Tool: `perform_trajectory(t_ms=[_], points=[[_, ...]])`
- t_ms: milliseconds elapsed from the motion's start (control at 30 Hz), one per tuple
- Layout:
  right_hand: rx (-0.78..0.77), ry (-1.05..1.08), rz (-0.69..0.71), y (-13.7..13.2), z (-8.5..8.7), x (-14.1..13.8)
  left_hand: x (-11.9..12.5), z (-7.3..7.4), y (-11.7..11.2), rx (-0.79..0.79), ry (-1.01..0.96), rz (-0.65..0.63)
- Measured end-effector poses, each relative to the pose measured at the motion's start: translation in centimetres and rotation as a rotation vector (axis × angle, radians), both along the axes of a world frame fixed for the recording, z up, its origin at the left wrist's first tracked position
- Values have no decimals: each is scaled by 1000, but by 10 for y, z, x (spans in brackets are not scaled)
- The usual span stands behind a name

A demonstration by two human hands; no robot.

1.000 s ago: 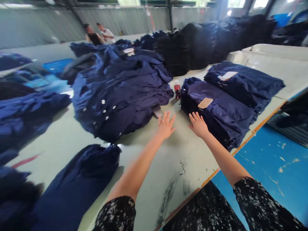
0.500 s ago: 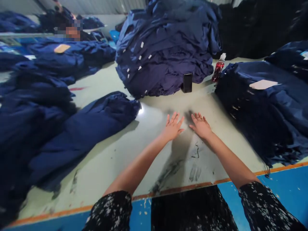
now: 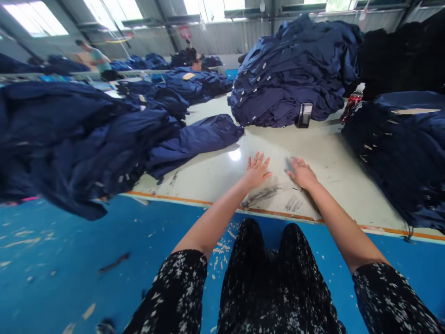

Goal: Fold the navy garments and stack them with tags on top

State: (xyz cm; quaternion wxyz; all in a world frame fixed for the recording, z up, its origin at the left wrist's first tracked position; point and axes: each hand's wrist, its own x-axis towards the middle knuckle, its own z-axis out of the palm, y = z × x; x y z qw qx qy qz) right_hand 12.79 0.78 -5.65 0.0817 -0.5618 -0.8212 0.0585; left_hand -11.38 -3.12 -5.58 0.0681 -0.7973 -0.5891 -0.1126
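Observation:
Both my hands are stretched out over the pale tabletop (image 3: 274, 144), palms down and with nothing in them. My left hand (image 3: 257, 171) has its fingers spread, a bright reflection lying just left of it. My right hand (image 3: 301, 172) is a short way to the right, fingers apart, a small shadow beside its fingertips. Whether the palms touch the surface I cannot tell. Beyond the hands a smartphone (image 3: 304, 115) leans against a big heap of navy garments (image 3: 295, 69) dotted with small white labels.
More navy garments (image 3: 69, 139) cover the table's left side, one end hanging over the orange edge. A dark garment stack (image 3: 399, 148) with a paper slip (image 3: 415, 111) lies at right, near a red-labelled bottle (image 3: 352, 103). Other people (image 3: 99, 60) are in the background. The floor (image 3: 114, 241) is blue.
My view has tilted up and swung left, bringing the windows, my legs and more floor into sight. The hands have moved slightly apart and stay spread over the table.

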Motion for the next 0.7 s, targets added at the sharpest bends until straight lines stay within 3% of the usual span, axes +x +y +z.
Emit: perform_trajectory(t_ms=[133, 267, 467, 700], points=[[-9, -19, 39, 2, -8, -7, -25, 2, -17, -16, 25, 53], [38, 19, 92, 14, -19, -12, -61, 6, -18, -57, 56, 166], [126, 44, 104, 14, -36, -14, -134, 15, 25, -95, 116, 366], [138, 85, 94, 9, -35, -13, -222, 35, 77, -42, 94, 609]])
